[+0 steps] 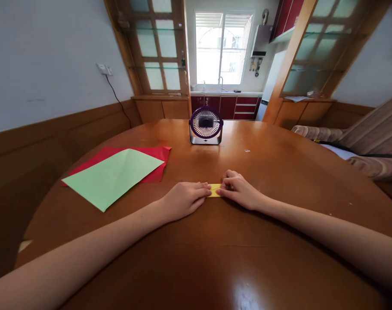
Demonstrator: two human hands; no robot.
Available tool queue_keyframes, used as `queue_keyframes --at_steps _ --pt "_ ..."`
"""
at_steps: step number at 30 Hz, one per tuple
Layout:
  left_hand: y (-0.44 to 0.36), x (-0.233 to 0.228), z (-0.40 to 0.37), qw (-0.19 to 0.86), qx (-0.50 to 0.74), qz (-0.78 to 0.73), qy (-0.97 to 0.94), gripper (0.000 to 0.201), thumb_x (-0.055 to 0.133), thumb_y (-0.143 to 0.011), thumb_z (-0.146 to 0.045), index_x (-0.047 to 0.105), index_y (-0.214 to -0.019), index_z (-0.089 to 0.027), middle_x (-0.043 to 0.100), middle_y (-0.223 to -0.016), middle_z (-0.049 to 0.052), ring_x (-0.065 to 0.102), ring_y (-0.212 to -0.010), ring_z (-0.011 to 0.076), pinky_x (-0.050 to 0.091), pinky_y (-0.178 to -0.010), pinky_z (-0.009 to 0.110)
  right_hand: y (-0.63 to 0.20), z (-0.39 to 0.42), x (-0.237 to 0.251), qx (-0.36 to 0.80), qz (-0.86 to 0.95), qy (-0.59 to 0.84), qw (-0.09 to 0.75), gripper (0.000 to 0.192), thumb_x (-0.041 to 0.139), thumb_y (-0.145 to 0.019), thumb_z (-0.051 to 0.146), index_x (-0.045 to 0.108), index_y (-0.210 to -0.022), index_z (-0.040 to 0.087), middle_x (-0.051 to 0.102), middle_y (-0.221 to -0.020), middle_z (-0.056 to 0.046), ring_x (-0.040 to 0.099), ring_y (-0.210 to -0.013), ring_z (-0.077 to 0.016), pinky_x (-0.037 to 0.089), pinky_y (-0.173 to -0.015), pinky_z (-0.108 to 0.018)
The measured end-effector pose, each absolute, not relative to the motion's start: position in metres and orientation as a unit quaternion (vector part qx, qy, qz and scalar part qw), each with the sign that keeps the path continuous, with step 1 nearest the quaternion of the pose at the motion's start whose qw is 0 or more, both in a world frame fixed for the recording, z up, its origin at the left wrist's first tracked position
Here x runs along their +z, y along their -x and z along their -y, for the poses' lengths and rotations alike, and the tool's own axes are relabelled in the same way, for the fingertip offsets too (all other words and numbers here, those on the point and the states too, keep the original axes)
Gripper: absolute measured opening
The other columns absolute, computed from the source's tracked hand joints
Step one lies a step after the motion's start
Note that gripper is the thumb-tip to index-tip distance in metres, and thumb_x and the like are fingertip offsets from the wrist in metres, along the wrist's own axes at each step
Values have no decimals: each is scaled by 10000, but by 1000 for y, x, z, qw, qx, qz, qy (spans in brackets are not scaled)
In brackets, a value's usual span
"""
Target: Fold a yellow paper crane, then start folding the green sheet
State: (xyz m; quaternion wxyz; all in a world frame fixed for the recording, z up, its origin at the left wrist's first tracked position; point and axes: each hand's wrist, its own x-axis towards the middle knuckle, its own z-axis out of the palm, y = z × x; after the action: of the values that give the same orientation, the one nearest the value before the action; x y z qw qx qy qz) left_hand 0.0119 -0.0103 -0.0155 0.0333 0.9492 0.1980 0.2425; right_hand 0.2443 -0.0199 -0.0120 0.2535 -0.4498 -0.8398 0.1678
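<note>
A small folded yellow paper (214,190) lies flat on the round wooden table (215,258), mostly covered by my hands. My left hand (183,199) rests palm down on its left end, fingers together and pressing it onto the table. My right hand (239,190) covers the right end, with its fingertips curled onto the paper's edge. Only a short yellow strip shows between the two hands.
A light green sheet (113,175) lies on a red sheet (155,159) at the table's left. A small purple desk fan (206,125) stands at the far middle. A striped sofa (370,142) is to the right, a wall to the left.
</note>
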Motion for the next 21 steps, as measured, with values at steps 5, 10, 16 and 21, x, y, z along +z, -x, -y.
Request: queue_keyframes --at_steps 5,10,16,21 --pt "-12 -17 11 28 239 -213 -947 279 410 -950 -182 659 -1074 -161 676 -1180 76 645 -1093 197 522 -949 335 -244 19 -12 158 843 450 248 308 559 -909 343 558 -664 156 507 -844 -48 486 -855 -192 398 -785 -353" --pt "-12 -18 11 34 235 -223 -945 283 415 -947 -178 660 -1088 -170 677 -1180 63 640 -1100 192 517 -960 332 -244 19 -12 153 844 453 243 295 563 -908 319 555 -662 156 510 -840 -48 486 -853 -188 397 -788 -342" --pt "-14 -15 12 35 241 -222 -944 280 422 -937 -164 673 -1061 -157 688 -1150 64 655 -1067 188 517 -951 315 -243 18 -14 144 845 457 238 279 566 -902 299 560 -662 157 506 -836 -42 483 -842 -180 392 -785 -333" --pt "-14 -15 13 47 252 -227 -940 282 421 -934 -168 680 -1045 -160 697 -1125 61 659 -1052 185 516 -935 301 -243 18 -14 139 844 462 236 281 564 -900 296 546 -655 159 508 -843 -43 479 -844 -183 386 -785 -335"
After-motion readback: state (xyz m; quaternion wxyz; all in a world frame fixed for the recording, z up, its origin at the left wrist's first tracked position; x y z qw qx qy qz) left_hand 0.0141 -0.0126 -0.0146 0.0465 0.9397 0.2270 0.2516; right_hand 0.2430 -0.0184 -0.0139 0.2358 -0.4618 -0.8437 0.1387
